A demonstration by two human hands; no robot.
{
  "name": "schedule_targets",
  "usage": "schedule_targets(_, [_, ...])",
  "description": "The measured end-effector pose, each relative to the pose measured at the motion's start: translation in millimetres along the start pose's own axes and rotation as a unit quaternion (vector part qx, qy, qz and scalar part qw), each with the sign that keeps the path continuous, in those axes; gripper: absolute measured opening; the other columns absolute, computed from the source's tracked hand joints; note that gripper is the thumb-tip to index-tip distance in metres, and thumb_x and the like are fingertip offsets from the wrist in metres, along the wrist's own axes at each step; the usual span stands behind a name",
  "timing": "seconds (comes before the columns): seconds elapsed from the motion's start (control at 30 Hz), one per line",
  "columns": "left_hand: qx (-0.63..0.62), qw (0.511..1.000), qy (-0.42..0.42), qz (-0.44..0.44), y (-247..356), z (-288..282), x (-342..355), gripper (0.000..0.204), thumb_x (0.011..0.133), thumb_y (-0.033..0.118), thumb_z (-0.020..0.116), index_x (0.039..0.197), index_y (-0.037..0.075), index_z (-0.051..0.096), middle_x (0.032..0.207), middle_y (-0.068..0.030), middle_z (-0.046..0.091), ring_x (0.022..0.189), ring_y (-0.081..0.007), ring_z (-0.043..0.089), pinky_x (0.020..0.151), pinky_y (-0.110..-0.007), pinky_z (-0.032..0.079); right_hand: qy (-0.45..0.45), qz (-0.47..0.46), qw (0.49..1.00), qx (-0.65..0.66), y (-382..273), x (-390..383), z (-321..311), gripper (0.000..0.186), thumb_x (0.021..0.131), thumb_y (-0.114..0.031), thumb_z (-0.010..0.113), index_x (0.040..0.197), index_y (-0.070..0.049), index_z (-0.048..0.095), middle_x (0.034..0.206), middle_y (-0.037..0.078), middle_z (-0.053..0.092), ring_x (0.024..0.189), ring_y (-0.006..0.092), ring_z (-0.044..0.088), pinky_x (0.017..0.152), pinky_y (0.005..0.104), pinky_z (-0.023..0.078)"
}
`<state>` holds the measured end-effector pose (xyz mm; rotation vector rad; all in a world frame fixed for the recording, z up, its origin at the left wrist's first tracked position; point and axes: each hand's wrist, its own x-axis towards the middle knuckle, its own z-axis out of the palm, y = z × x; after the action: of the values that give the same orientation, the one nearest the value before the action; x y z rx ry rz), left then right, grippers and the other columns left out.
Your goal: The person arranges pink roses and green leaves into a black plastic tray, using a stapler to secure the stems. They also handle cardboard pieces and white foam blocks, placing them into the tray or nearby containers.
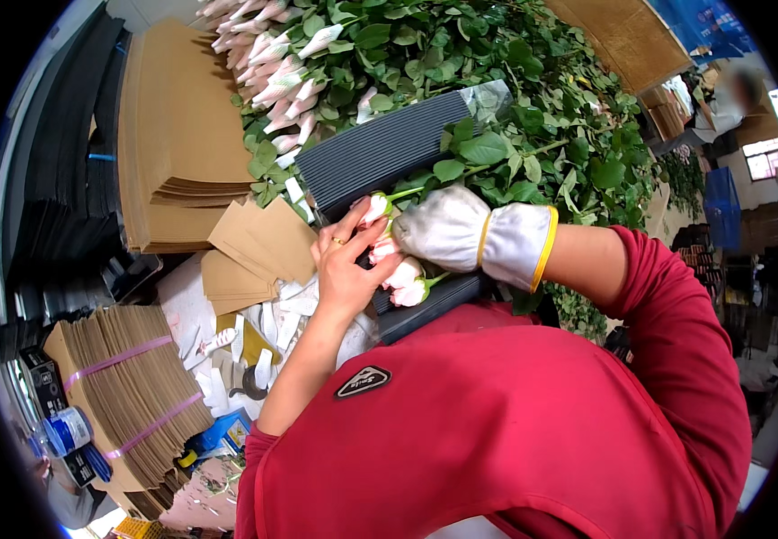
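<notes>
My left hand (346, 266) is bare, wears a ring, and pinches pale pink rose buds (400, 274) lying on a dark grey corrugated sheet (380, 153). My right hand (450, 229), in a white glove with a yellow cuff, grips the green stems of the same roses just right of the buds. Another pink bud (374, 208) sticks out above my left fingers. The sheet is partly wrapped around the bunch, and its lower edge shows below my hands.
A big heap of leafy roses (533, 108) with wrapped pink buds (267, 63) fills the bench behind. Stacks of brown cardboard sheets (177, 135), banded bundles (128, 386) and dark corrugated sheets (74, 180) stand at left. Scissors (247, 382) lie among white paper scraps. Another person (735, 99) stands far right.
</notes>
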<state>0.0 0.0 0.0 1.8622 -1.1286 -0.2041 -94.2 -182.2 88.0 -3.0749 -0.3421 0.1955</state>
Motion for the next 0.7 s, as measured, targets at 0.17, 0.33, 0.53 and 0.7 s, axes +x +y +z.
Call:
schedule_targets(0.17, [0.022, 1.0, 0.017, 0.014, 0, 3, 10, 0.051, 0.069, 0.024, 0.078, 0.119, 0.019, 0.072, 0.144, 0.0019, 0.054, 0.113, -0.0237, 0.052, 0.105, -0.04, 0.032, 0.061, 0.017, 0.997, 0.042, -10, 3, 24, 0.019, 0.08, -0.031, 0.064, 0.081, -0.013, 0.069, 0.071, 0.007, 0.066, 0.059, 0.0287, 0.064, 0.054, 0.0417, 0.05])
schedule_targets(0.33, [0.001, 1.0, -0.006, -0.001, 6, -2, 2, 0.049, 0.074, 0.025, 0.076, 0.122, 0.017, 0.07, 0.145, 0.0002, 0.052, 0.118, -0.0265, 0.05, 0.106, -0.041, 0.032, -0.01, 0.04, 0.999, -0.027, -15, -4, 6, 0.025, 0.079, -0.035, 0.066, 0.084, -0.011, 0.068, 0.069, 0.008, 0.067, 0.064, 0.0285, 0.068, 0.057, 0.0447, 0.051])
schedule_targets(0.53, [-0.152, 0.945, 0.228, -0.178, -7, 3, -75, 0.036, 0.075, 0.006, 0.08, 0.11, 0.005, 0.073, 0.09, -0.0067, 0.055, 0.079, -0.0182, 0.056, 0.077, -0.032, 0.048, -0.031, 0.037, 0.999, -0.008, -15, -9, -6, 0.022, 0.078, -0.026, 0.066, 0.085, -0.005, 0.068, 0.077, 0.013, 0.069, 0.071, 0.0319, 0.069, 0.062, 0.0448, 0.054])
schedule_targets(0.7, [-0.106, 0.99, 0.019, -0.086, 34, -10, -27, 0.051, 0.068, 0.017, 0.085, 0.118, 0.015, 0.072, 0.101, -0.0069, 0.05, 0.094, -0.0215, 0.048, 0.087, -0.033, 0.043, -0.051, 0.041, 0.997, -0.046, -15, -4, -11, 0.02, 0.08, -0.026, 0.066, 0.084, -0.006, 0.066, 0.081, 0.014, 0.07, 0.071, 0.032, 0.07, 0.061, 0.0441, 0.054])
